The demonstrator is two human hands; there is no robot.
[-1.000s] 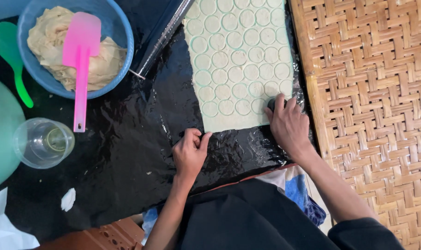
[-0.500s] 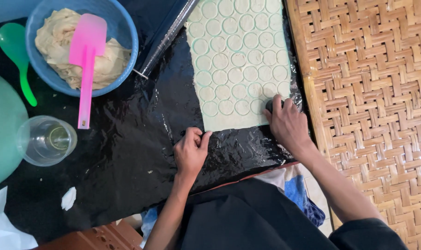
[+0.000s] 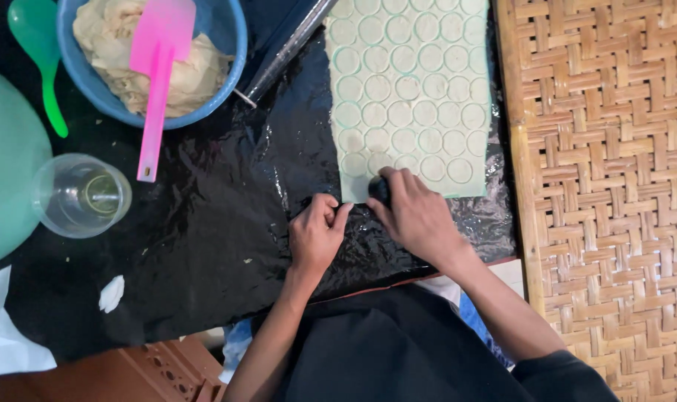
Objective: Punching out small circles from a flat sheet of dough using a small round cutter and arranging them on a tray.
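A small dark round cutter (image 3: 380, 190) is gripped by the right hand (image 3: 416, 216), its fingers curled over the top, and is pressed onto the near left corner of a pale rolled dough sheet (image 3: 409, 97). The sheet is spread just beyond the knuckles and is already marked with rows of stamped circles. The left hand (image 3: 316, 232) is held in a loose fist just beside the right, with thumb and fingertips pinched against the crinkled black plastic sheet (image 3: 204, 238) at the dough's near edge; whether anything is pinched between them cannot be told.

Farther out, beyond the left hand, a blue bowl (image 3: 227, 67) is seen filled with beige dough (image 3: 115, 45), in which a pink spatula (image 3: 158, 82) is stuck with its handle hanging over the rim. A dark rolling pin (image 3: 286, 52) is laid slantwise between the bowl and the dough sheet. Well to the left of the left hand a clear plastic cup (image 3: 81, 195) is stood, with a green spoon (image 3: 40, 56) beyond it. A woven bamboo mat (image 3: 606, 186) is laid to the right of the right hand.
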